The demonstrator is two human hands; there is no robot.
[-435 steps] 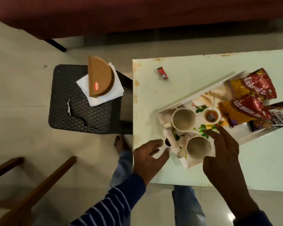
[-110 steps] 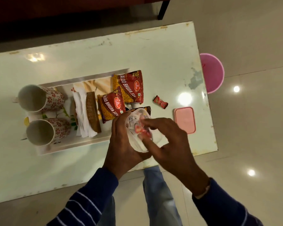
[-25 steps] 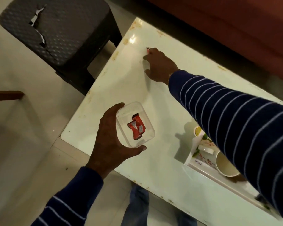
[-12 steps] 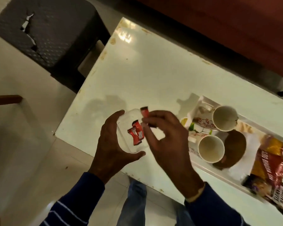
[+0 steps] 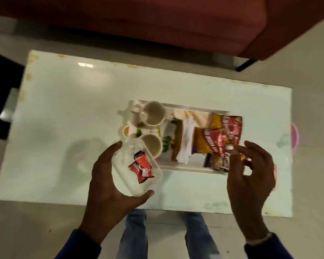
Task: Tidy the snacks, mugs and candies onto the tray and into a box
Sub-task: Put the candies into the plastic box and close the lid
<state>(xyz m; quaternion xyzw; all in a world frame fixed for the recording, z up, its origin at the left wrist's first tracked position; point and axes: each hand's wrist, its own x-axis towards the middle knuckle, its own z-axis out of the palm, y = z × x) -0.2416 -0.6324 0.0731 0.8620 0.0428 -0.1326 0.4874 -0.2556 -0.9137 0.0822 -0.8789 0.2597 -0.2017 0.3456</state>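
Observation:
My left hand [image 5: 108,186] grips a clear plastic box [image 5: 124,177] above the table's near edge; red-wrapped candies [image 5: 141,166] lie inside it. My right hand [image 5: 251,178] hovers with loosely spread fingers over the tray's right end and holds nothing. The white tray [image 5: 185,169] on the table carries two mugs [image 5: 152,114] [image 5: 151,147], white napkins [image 5: 186,139] in a brown holder [image 5: 178,139], two red-and-yellow snack packets [image 5: 226,128] [image 5: 208,143] and a peanut packet [image 5: 216,162] partly under my right fingers.
The pale table [image 5: 64,109] stands before a dark red sofa [image 5: 157,21]. A sliver of the pink lid [image 5: 274,171] shows beyond my right hand. A pink stool [image 5: 295,136] is off the right edge, a dark stool [image 5: 0,90] at the left.
The candy my right hand pinched half a second ago now lies in the box. My right hand has moved away to the right, empty. The view has swung to face the table squarely.

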